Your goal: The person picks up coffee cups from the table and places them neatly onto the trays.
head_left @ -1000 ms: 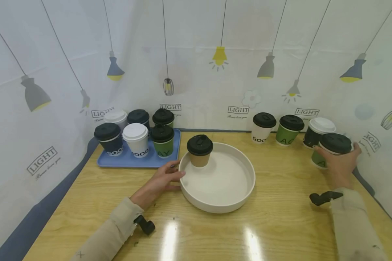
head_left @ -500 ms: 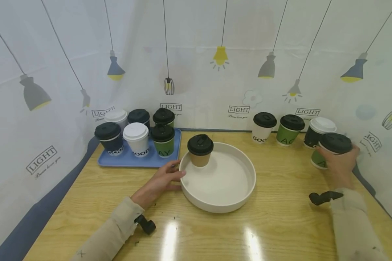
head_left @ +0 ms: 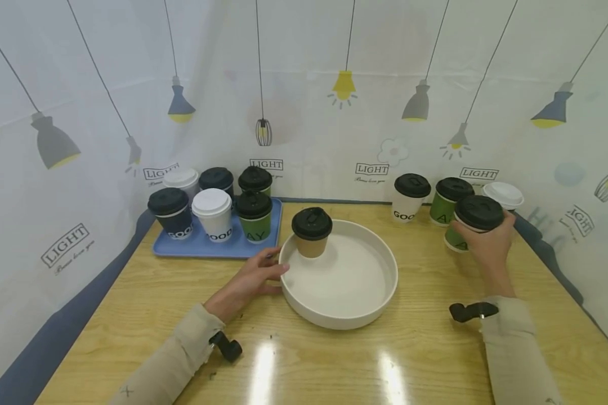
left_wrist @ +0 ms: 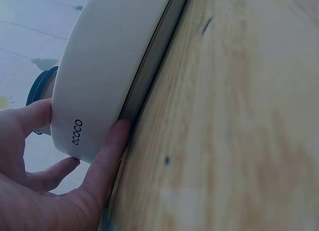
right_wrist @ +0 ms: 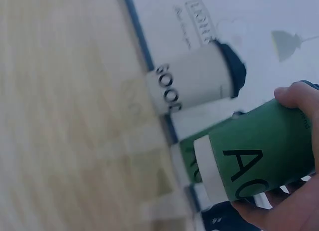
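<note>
My left hand (head_left: 245, 284) grips the near left side of a round white tray (head_left: 347, 281), its thumb over the rim. In the left wrist view its fingers press against the tray's outer wall (left_wrist: 102, 81), one low by the table. Inside the tray, at its back left, stands a brown paper coffee cup (head_left: 311, 239) with a black lid. My right hand (head_left: 491, 242) holds a green paper coffee cup (right_wrist: 264, 146) with a black lid, upright in the head view. It overlaps another green cup (head_left: 443, 208) and a white-lidded cup (head_left: 504, 194) behind.
Left of the round tray, a blue tray (head_left: 223, 250) bears several lidded cups in two rows. A white cup (head_left: 407, 199) with a black lid stands at the back right beside the green one. A printed curtain (head_left: 304, 112) hangs behind the wooden table (head_left: 420, 349).
My right hand has moved left with the green cup, away from the table's right side. The left hand and the round tray have stayed in place.
</note>
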Available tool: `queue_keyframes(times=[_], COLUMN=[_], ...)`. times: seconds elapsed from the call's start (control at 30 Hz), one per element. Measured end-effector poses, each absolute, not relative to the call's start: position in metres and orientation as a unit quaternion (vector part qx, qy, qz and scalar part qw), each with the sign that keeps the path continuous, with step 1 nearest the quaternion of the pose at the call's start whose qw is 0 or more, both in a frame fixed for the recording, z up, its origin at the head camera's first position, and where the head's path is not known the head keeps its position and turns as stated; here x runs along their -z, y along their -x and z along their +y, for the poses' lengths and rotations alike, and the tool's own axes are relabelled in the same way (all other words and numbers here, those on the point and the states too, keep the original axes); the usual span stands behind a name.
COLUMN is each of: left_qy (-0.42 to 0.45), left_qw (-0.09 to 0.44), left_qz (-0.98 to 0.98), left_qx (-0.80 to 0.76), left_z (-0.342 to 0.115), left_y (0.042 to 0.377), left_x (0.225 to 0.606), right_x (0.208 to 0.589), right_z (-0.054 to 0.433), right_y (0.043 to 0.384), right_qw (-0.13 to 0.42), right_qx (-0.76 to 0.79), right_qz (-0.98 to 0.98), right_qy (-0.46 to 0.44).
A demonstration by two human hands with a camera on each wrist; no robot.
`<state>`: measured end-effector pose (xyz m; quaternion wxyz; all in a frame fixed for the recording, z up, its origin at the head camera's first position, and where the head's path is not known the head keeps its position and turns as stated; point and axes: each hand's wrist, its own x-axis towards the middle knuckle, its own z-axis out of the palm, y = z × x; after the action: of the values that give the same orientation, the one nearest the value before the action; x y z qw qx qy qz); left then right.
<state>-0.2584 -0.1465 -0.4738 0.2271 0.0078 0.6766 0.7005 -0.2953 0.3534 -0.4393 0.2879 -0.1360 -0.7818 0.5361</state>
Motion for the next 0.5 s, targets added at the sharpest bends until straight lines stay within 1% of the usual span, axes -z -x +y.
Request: queue_keyframes(times=[0.13, 0.23, 0.3, 0.5], left_qy=[-0.007, -0.006, -0.005, -0.007], left_qw=[0.229, 0.230, 0.232, 0.230], left_qz=[0.675, 0.675, 0.676, 0.679], left_qx=[-0.702, -0.701, -0.700, -0.698], left_z=[-0.146, -0.146, -0.146, -0.146], left_y=[0.259, 0.258, 0.258, 0.258], left_x=[0.474, 0.475, 0.475, 0.474], right_x=[0.428, 0.418, 0.412, 0.395], right_z=[0.330, 0.314, 0.303, 0.272], right_y=[0.300, 0.301, 0.301, 0.298], right_qw=[0.289, 0.271, 0.251, 0.164], right_qx=[-0.568, -0.592, -0.600, -0.592], right_qz=[-0.767, -0.758, -0.759, -0.789], right_qy=[0.073, 0.041, 0.026, -0.017])
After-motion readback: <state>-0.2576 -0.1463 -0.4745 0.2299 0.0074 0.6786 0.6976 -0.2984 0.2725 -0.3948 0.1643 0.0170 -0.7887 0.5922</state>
